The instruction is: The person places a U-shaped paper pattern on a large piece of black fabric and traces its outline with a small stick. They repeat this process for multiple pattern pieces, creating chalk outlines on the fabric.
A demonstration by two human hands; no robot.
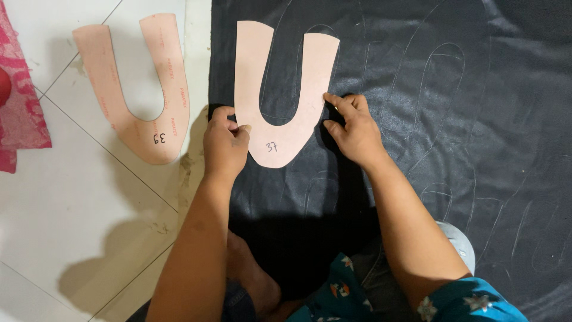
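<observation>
Hands pin the U-shaped pink template (280, 113), arms toward twelve o'clock: left hand (225, 143) pinching its nine o'clock edge, right hand (353, 128) fingertips pressing at three o'clock.

- The dark sheet (417, 71) lies flat on the floor; right of the right hand (353, 128) its surface is open.
- The U-shaped template (280, 128) lies between both hands, touching them.
- The left hand (225, 143) is at the sheet edge.
- The second template (140, 113) and the pink cloth (21, 113) lie on the tiles (71, 220) at left; nearer tiles are free.
</observation>
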